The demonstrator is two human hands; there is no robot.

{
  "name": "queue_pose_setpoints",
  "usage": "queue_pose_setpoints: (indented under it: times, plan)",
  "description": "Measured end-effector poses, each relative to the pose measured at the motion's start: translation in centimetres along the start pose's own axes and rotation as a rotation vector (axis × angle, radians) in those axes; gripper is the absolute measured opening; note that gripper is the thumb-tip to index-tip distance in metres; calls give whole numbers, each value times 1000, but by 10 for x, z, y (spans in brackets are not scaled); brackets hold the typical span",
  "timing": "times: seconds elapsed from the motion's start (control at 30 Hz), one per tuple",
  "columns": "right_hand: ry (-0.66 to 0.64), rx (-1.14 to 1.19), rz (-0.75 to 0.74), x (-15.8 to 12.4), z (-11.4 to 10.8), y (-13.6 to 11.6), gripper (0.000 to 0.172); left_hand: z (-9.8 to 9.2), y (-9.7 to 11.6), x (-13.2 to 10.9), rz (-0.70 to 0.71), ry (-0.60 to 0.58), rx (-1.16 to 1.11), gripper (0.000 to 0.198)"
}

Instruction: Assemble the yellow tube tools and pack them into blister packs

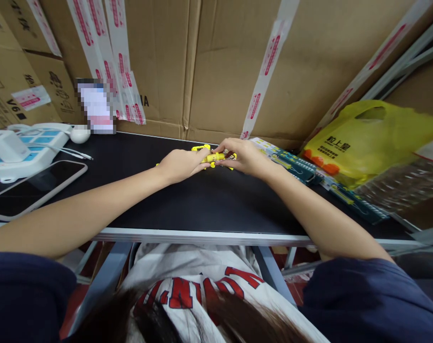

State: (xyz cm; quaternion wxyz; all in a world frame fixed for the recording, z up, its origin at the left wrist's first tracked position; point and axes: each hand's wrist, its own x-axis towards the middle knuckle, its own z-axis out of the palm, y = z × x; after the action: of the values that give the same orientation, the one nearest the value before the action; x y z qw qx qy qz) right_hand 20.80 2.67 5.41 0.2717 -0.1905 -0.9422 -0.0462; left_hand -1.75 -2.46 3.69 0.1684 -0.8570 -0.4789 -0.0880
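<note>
The yellow piece (215,157) looks small and light, probably stiff plastic with a smooth, slightly slippery surface. Its slim parts could well snap or bend if squeezed hard, so a gentle pinch on the thicker middle seems the best hold.

It sits between the two hands, over the far middle of the black tabletop (202,205). The left hand (180,165) pinches it from the left, and the right hand (247,156) curls its fingers about the right end. The piece thus lies across the gap between the two sets of fingers, which hide parts of it. More yellow shows at the far side of the left fingers; whether it belongs to the same piece, I cannot tell.

Right of the hands lie green packs (298,166), with a yellow bag (373,138) beyond them. At left are a phone (37,188) and a power strip (55,136).
</note>
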Motion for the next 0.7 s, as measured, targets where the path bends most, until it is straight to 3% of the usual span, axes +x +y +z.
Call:
queue_pose_setpoints:
  times: [0.37,0.7]
  plan:
    - [-33,-221,-106,-1,5,-9,42,-11,-17,3,145,-143,-109,50]
    - [-109,-320,-26,-3,8,-8,41,-9,-11,1,83,-31,66,51]
